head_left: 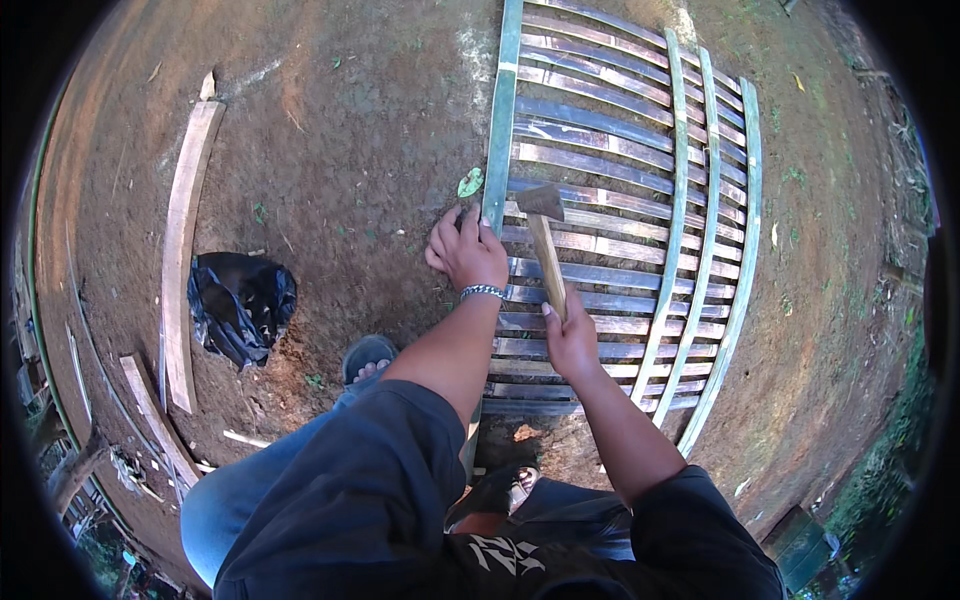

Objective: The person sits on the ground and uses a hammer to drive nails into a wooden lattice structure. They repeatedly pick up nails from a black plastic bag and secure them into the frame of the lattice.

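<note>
A slatted bamboo panel [590,245] lies on the ground, with dark cross slats and long greenish strips. My left hand [470,252], wearing a chain bracelet, grips the long left edge strip [502,110] with its thumb on top and its fingers bent at the outer side. Whether a small nail is pinched there cannot be seen. In my right hand [573,342] is a hatchet [549,255], held by the lower part of its wooden handle. Its dark metal head is over the slats, just right of my left hand.
To the left lie a long wooden board [190,230], a shorter board [158,418] and a black plastic bag [240,305] on bare soil. A green leaf [470,182] lies beside the panel. My sandalled foot [370,362] is near its lower left corner.
</note>
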Demonstrator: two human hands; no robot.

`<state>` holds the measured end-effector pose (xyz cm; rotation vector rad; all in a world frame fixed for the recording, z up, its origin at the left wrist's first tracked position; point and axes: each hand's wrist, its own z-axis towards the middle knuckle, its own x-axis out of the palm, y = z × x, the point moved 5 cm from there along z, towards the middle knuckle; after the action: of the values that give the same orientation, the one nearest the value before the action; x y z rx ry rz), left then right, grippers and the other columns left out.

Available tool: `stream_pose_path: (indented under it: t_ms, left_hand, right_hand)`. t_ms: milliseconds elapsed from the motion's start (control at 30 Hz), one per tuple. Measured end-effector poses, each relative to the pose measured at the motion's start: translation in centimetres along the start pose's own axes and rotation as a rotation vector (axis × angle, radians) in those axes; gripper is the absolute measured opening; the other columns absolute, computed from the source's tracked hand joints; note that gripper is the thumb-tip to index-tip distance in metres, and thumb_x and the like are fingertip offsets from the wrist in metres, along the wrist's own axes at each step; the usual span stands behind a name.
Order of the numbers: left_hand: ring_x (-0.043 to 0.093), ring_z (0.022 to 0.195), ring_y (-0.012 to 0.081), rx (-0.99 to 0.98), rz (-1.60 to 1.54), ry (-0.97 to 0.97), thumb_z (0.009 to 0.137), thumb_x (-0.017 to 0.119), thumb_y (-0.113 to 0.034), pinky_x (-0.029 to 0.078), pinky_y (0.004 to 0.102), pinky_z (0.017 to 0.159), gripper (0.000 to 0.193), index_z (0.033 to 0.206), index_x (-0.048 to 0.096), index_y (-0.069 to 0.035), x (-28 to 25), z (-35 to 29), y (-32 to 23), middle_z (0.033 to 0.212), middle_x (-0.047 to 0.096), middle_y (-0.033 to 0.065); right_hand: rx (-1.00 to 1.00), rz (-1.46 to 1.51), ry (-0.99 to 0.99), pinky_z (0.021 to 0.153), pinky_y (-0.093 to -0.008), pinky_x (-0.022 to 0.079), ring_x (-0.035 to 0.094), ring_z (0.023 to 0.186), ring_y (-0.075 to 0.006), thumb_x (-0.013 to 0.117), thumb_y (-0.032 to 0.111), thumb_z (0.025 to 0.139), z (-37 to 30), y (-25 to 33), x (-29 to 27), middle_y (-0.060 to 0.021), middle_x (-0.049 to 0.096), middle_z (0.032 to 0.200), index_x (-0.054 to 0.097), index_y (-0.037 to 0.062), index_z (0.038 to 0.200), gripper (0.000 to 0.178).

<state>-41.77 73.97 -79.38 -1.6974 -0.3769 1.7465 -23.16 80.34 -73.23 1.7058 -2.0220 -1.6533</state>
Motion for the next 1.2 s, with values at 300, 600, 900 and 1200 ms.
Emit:
stream_pose_path:
  t_ms: [300, 600, 900, 1200]
  left_hand:
    - [0.045, 0.135, 0.0308, -0.006, 0.021, 0.052, 0.091, 0.064, -0.021, 0.024, 0.0547, 0.113, 0.025, 0.111, 0.078, -0.016, 0.3, 0.0, -0.4, 0.136, 0.058, 0.0096]
    - [0.047, 0.132, 0.0292, 0.004, 0.033, 0.022, 0.092, 0.065, -0.023, 0.025, 0.0514, 0.112, 0.024, 0.109, 0.079, -0.015, 0.4, 0.0, -0.2, 0.131, 0.061, 0.0084]
    - [0.049, 0.129, 0.0258, -0.021, -0.013, 0.025, 0.092, 0.066, -0.023, 0.025, 0.0505, 0.111, 0.022, 0.108, 0.079, -0.014, 0.5, 0.0, -0.1, 0.122, 0.062, 0.0038]
    - [0.049, 0.126, 0.0257, -0.024, -0.006, 0.029, 0.092, 0.066, -0.023, 0.026, 0.0505, 0.111, 0.022, 0.107, 0.079, -0.015, 0.5, -0.1, 0.2, 0.117, 0.062, 0.0038]
  right_hand:
    - [-0.113, -0.062, -0.007, 0.093, -0.0512, 0.053, 0.064, 0.113, -0.0499, 0.058, 0.013, 0.101, 0.7, -0.3, 0.1, -0.0316, 0.065, 0.122, 0.045, 0.0046, 0.147, 0.048]
    - [-0.006, -0.075, -0.106, 0.089, -0.0531, 0.053, 0.065, 0.107, -0.0524, 0.058, 0.019, 0.102, 2.9, -0.6, -0.8, -0.0334, 0.067, 0.115, 0.044, 0.0051, 0.149, 0.050]
    - [-0.021, -0.068, -0.023, 0.093, -0.0526, 0.052, 0.064, 0.111, -0.0511, 0.058, 0.017, 0.102, 1.9, -0.4, -1.2, -0.0337, 0.066, 0.118, 0.044, 0.0057, 0.149, 0.050]
    - [-0.065, -0.154, 0.022, 0.096, -0.0473, 0.052, 0.064, 0.114, -0.0483, 0.057, 0.016, 0.104, 0.6, 0.0, -0.1, -0.0310, 0.064, 0.124, 0.043, 0.0017, 0.148, 0.049]
